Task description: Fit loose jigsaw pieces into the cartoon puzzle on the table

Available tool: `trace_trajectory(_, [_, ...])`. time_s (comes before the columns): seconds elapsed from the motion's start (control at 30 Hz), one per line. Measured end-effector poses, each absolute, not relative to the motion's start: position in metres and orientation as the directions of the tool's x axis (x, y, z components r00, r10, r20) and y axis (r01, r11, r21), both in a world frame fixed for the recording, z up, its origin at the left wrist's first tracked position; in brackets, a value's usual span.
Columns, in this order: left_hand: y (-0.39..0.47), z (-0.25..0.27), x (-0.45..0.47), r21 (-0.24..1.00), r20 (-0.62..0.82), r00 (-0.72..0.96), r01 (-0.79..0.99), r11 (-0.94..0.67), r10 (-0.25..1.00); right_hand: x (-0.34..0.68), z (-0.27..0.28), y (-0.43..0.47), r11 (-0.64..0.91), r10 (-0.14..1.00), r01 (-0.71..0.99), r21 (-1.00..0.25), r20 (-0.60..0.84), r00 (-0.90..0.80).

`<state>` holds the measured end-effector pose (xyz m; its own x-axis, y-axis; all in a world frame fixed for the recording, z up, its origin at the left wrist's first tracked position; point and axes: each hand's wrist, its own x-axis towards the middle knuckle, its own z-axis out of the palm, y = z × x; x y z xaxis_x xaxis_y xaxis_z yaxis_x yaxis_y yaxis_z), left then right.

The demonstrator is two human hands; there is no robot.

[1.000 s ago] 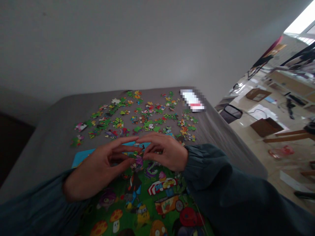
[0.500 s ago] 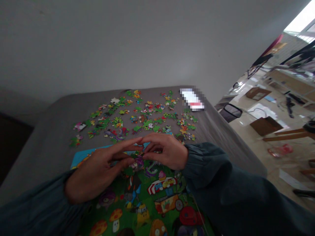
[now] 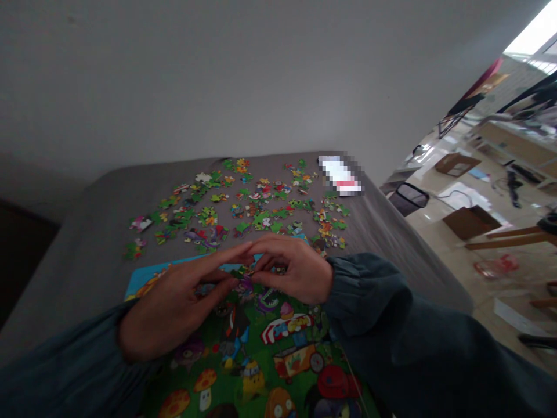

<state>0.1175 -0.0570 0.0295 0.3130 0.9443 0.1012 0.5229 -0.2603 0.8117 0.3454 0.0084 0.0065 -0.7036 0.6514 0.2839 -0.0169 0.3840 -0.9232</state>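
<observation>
i see my left hand (image 3: pixel 183 305) and right hand (image 3: pixel 292 268) together pinching one small puzzle piece (image 3: pixel 244 271) above the assembled puzzle (image 3: pixel 278 348).

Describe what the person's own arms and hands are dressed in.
Both arms wear long, dark teal sleeves of soft cloth. The right sleeve gathers into folds at the cuff; the left sleeve ends at the wrist. The left hand and right hand are bare: no gloves or rings show.
</observation>
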Motion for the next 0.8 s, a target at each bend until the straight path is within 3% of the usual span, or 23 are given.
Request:
trace_trajectory(0.2, [-0.0586, 0.0335, 0.1227, 0.852, 0.084, 0.312, 0.471, -0.231, 0.946, 0.3428, 0.0075, 0.007, 0.364, 0.662, -0.001, -0.931, 0.26, -0.703])
trace_trajectory(0.5, [-0.0608, 0.0336, 0.125, 0.916, -0.088, 0.28, 0.399, -0.033, 0.956, 0.3425, 0.006, 0.0035, 0.309, 0.679, -0.036, -0.95, 0.247, -0.692])
trace_trajectory(0.8, [-0.0639, 0.0306, 0.1216, 0.875, 0.009, 0.215, 0.471, -0.112, 0.977, 0.3394, 0.0084, 0.0006, 0.177, 0.713, -0.139, -0.974, 0.225, -0.664])
